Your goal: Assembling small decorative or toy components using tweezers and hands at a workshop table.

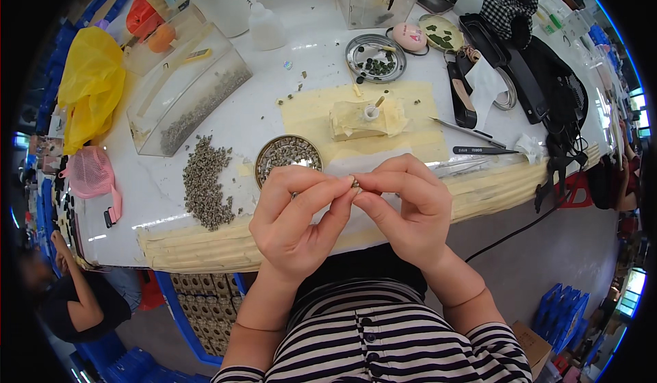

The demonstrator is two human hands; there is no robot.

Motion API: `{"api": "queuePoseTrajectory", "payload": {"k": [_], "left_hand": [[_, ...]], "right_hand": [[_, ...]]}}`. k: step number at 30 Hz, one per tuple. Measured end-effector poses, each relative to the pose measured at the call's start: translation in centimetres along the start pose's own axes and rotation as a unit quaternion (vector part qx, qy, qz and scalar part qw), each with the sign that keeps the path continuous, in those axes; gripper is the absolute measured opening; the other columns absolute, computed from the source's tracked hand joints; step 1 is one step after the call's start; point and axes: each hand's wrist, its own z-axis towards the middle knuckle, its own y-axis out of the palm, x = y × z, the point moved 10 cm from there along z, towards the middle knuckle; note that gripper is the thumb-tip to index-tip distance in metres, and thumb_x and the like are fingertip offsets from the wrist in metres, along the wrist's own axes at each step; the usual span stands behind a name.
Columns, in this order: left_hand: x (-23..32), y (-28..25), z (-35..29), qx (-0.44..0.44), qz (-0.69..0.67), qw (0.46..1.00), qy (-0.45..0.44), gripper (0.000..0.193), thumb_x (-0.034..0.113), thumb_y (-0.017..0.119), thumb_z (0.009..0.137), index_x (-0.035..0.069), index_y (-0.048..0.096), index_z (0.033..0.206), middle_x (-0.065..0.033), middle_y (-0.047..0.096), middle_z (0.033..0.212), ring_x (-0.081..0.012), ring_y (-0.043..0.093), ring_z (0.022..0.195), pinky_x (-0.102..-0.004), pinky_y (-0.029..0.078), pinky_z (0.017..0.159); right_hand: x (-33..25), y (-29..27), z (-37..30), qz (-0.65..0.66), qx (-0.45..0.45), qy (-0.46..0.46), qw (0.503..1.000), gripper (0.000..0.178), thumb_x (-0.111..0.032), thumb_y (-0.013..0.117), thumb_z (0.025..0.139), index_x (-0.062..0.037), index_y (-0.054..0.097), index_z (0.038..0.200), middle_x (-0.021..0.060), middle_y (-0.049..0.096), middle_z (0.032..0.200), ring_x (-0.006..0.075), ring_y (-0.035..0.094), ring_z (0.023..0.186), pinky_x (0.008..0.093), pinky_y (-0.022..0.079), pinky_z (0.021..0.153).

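Above the near edge of the table, my left hand [294,222] and my right hand [412,208] meet fingertip to fingertip. Both pinch one small grey-brown metallic piece [356,185], mostly covered by the fingers, so its exact kind cannot be made out. Just beyond my left hand sits a round metal dish [258,158] holding many similar small pieces. A loose heap of such pieces [207,184] lies farther left on the white table. Past my fingers stands a block wrapped in cream tape [349,124], with a small white nozzle-like cup [371,112] and a thin stick on top.
Cream padding [205,249] lines the table's front edge. At left are a clear bin [147,133] of small pieces, a yellow bag [89,85] and a pink mesh pouch [91,172]. Black tweezers [479,150] lie right; a dish of dark green bits [349,58] stands behind.
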Motion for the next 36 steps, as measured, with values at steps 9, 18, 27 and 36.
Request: {"api": "queuePoseTrajectory", "payload": {"k": [9, 18, 27, 36], "left_hand": [[0.1, -0.1, 0.1, -0.004, 0.017, 1.0, -0.008, 0.025, -0.006, 0.082, 0.072, 0.001, 0.073, 0.095, -0.0066, 0.067, 0.086, -0.0202, 0.062, 0.075, -0.0296, 0.049, 0.064], [0.2, -0.1, 0.1, 0.005, 0.027, 1.0, -0.003, 0.024, -0.006, 0.082, 0.073, 0.0, 0.073, 0.094, -0.007, 0.066, 0.085, -0.0201, 0.061, 0.074, -0.0292, 0.049, 0.063], [-0.1, 0.0, 0.2, -0.001, 0.019, 1.0, -0.02, 0.024, -0.006, 0.082, 0.071, 0.001, 0.073, 0.093, -0.0067, 0.066, 0.085, -0.0199, 0.061, 0.074, -0.0292, 0.049, 0.063], [-0.1, 0.1, 0.1, -0.004, 0.025, 0.999, -0.023, 0.024, -0.005, 0.083, 0.071, 0.001, 0.073, 0.092, -0.0061, 0.066, 0.085, -0.02, 0.061, 0.074, -0.0295, 0.049, 0.063]], "right_hand": [[-1.0, -2.3, 1.8, -0.104, 0.044, -0.02, 0.993, 0.019, 0.001, 0.079, 0.081, -0.0012, 0.075, 0.099, 0.0057, 0.064, 0.082, 0.0139, 0.062, 0.073, 0.0253, 0.048, 0.064], [-1.9, -2.3, 6.3, -0.343, 0.035, -0.128, 0.93, 0.017, -0.008, 0.078, 0.079, -0.0034, 0.071, 0.094, 0.0067, 0.062, 0.082, 0.0257, 0.06, 0.076, 0.036, 0.047, 0.067], [-2.5, -2.3, 6.4, -0.325, 0.032, -0.146, 0.934, 0.012, -0.004, 0.079, 0.078, -0.0035, 0.07, 0.087, 0.0072, 0.063, 0.083, 0.0242, 0.06, 0.076, 0.0336, 0.048, 0.066], [-1.7, -3.0, 2.8, 0.016, 0.027, -0.054, 0.998, 0.008, -0.001, 0.067, 0.094, 0.0039, 0.063, 0.099, 0.0078, 0.067, 0.09, 0.0152, 0.061, 0.082, 0.0277, 0.05, 0.07]]}}
